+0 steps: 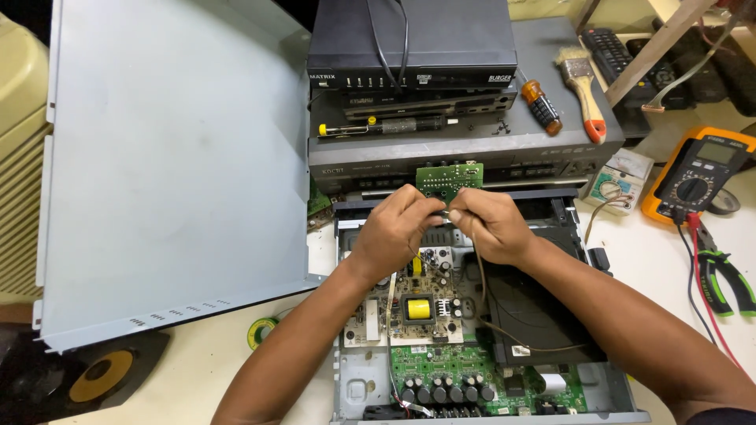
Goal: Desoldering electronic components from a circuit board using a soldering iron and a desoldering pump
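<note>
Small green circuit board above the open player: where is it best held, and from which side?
Probably by its lower edge, from below. The small green board stands upright, components facing the camera, and the left hand and right hand already pinch there, beside its trailing brown cable.

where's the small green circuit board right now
In the head view, centre: the small green circuit board is held by both hands above the opened player.

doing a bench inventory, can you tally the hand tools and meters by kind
Screwdrivers: 2, a black one and an orange-handled one
Paintbrush: 1
Meters: 2, an orange multimeter and a small white meter
Green-handled pliers: 1
Total: 6
</note>
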